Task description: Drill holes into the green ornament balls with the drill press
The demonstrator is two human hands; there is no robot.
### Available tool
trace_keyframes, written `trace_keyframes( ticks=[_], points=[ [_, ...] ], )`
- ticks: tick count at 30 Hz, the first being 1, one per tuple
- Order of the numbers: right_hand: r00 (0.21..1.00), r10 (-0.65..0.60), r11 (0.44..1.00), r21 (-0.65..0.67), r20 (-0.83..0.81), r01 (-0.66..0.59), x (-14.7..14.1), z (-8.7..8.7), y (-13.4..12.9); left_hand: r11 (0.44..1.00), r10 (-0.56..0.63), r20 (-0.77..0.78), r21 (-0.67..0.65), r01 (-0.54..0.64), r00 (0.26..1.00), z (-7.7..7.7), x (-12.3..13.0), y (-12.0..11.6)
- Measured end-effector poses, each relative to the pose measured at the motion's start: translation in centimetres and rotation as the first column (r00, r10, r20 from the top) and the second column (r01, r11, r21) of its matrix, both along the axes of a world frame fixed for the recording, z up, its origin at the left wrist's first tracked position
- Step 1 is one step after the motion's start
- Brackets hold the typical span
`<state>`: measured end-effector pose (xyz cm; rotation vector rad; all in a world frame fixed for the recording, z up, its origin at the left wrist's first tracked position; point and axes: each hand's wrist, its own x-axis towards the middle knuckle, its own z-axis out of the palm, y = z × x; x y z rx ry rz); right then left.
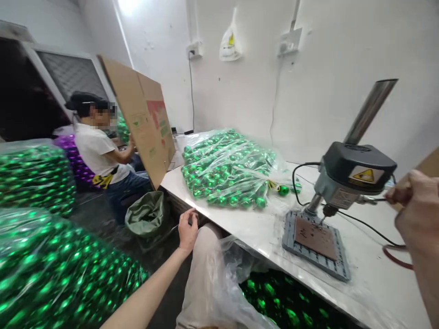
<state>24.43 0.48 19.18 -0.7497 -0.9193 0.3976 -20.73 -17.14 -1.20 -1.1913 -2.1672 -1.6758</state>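
Observation:
My right hand (pixel 416 205) is at the right edge, its fingers closed at the end of the lever (pixel 372 199) of a small bench drill press (pixel 356 169). Below the drill's chuck, a brown board (pixel 316 237) lies on the slotted grey base plate (pixel 288 244). My left hand (pixel 188 230) is low by the table's front edge, beside my knee, with curled fingers. What it may hold is too small to make out. On the table, a clear plastic bag (pixel 229 169) is full of shiny green balls. One green ball (pixel 283 190) lies by the bag's gathered mouth.
An open plastic bag of green balls (pixel 291 315) is below the table edge by my legs. Large bags of green balls (pixel 61 269) fill the left. A dark green sack (pixel 146 214) stands on the floor. A cardboard sheet (pixel 137 114) partly screens a seated person (pixel 99 151). Cables cross the table.

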Motion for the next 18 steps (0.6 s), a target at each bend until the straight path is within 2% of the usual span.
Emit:
trace_keyframes(
  ticks=[2,3,5,7,8,10,14,16,18],
  points=[
    [0.999,0.018,0.998,0.055,0.048,-0.021,0.4,-0.4,0.6,0.976,-0.199,-0.169,0.057,0.211,0.965,3.1,1.9,2.9],
    [0.998,0.027,0.997,0.068,0.055,-0.030,0.2,-0.4,0.8,0.935,-0.334,-0.244,0.034,0.352,0.910,4.4,3.2,4.4],
    [0.999,0.024,0.998,0.050,0.037,-0.026,-0.3,-0.3,0.8,0.805,-0.565,-0.376,-0.056,0.590,0.735,6.3,5.8,7.6],
    [0.999,0.015,0.999,0.035,0.039,-0.017,-0.7,0.0,0.4,0.699,-0.667,-0.477,-0.135,0.702,0.572,7.6,8.2,11.2],
    [0.999,0.011,0.999,0.029,0.047,-0.013,-0.9,0.1,0.3,0.675,-0.682,-0.512,-0.164,0.719,0.522,8.1,9.2,13.1],
    [0.998,0.013,1.000,0.011,0.065,-0.013,-0.9,0.3,-0.1,0.666,-0.693,-0.544,-0.232,0.708,0.473,9.1,10.8,16.9],
    [0.997,0.013,1.000,-0.024,0.081,-0.011,-0.8,0.3,-0.3,0.715,-0.693,-0.579,-0.476,0.512,0.429,10.4,12.6,23.3],
    [0.997,0.020,0.999,-0.035,0.079,-0.017,-0.8,0.3,-0.2,0.683,-0.728,-0.583,-0.574,0.452,0.361,10.5,13.1,25.4],
    [0.997,0.021,0.999,-0.038,0.073,-0.018,-0.9,0.2,-0.2,0.628,-0.775,-0.568,-0.640,0.443,0.277,10.3,13.4,27.0]
  ],
)
